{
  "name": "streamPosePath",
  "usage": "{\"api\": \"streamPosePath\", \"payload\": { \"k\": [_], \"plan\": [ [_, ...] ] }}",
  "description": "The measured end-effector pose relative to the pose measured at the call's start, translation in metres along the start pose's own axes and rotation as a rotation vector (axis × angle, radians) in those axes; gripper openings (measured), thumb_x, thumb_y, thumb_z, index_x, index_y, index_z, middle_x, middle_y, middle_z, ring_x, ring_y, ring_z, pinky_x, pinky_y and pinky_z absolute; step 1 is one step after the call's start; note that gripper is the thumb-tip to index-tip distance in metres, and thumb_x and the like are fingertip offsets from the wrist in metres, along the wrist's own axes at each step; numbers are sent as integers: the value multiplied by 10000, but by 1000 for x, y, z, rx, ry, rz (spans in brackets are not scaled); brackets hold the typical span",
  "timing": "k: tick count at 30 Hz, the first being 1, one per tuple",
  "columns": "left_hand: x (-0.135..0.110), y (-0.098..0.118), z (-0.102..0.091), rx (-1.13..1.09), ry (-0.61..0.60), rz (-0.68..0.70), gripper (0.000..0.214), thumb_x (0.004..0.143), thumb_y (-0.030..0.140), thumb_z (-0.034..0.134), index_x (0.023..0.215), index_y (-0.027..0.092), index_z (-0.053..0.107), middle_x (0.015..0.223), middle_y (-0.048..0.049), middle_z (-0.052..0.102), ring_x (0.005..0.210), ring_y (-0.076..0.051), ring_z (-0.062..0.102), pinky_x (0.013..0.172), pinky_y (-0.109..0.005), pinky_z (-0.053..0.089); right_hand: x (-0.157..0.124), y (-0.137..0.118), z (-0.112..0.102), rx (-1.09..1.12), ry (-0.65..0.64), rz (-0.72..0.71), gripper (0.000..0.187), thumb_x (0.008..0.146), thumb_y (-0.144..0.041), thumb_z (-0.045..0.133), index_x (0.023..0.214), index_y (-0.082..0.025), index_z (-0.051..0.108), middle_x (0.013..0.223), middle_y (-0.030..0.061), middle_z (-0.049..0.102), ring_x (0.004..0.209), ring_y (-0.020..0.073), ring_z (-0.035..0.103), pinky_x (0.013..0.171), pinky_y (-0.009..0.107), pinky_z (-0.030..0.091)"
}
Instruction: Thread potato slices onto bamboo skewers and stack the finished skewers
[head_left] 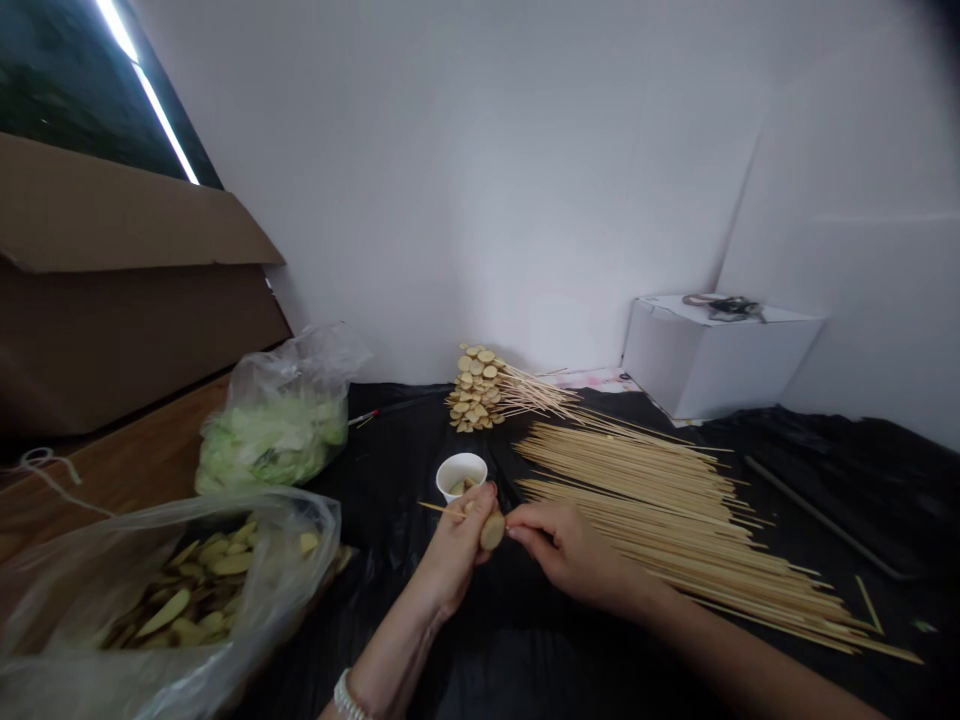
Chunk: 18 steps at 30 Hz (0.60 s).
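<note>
Near the middle of the frame, the left hand (454, 550) is curled closed around a pale slice (493, 532) (a beaded bracelet circles that wrist). The right hand (551, 540) has thumb and forefinger drawn close beside it; I cannot tell whether they grip anything. Just behind, a white cup (443, 478) holds a few pieces. At lower left, an open clear bag (289, 515) contains many slices. A thin stick (433, 507) pokes from the left hand, its visible tip leftward, its axis sloping gently down to the right.
</note>
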<state>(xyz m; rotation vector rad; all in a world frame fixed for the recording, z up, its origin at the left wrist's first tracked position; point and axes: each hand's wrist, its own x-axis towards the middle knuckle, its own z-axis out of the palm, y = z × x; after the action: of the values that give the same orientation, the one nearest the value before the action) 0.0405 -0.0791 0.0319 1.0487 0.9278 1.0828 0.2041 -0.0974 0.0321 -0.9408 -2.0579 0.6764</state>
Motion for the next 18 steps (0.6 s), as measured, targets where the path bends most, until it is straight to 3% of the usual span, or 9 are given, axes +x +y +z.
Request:
{"api": "streamPosePath", "payload": {
  "k": [4,8,13,18],
  "plan": [
    [2,5,-5,-57,4,20,471,744,551,654,585,157,451,515,75,315,450,-36,209,396,-165,124,0,5,-1,19,-5,24,215,911,-189,478,817,-201,671,731,-11,658,670,125,567,629,226,388],
    [1,10,-9,-123,-53,6,427,755,551,649,745,129,583,587,38,449,489,-43,345,430,-157,237,1,11,-4,36,24,81,208,900,-191,488,801,-189,671,678,-17,636,615,114,538,584,216,370],
    [-4,12,-4,-36,-18,20,472,573,414,840,893,142,624,692,16,564,563,-64,467,490,-174,336,2,13,-6,32,108,91,226,901,-200,477,817,-190,687,685,-9,641,633,121,554,610,221,391],
    [0,8,-2,44,61,36,342,618,370,819,765,115,645,624,9,579,533,-65,468,494,-180,347,1,12,-5,14,108,55,222,902,-188,479,862,-203,697,744,0,674,669,128,580,640,227,409]
  ]
}}
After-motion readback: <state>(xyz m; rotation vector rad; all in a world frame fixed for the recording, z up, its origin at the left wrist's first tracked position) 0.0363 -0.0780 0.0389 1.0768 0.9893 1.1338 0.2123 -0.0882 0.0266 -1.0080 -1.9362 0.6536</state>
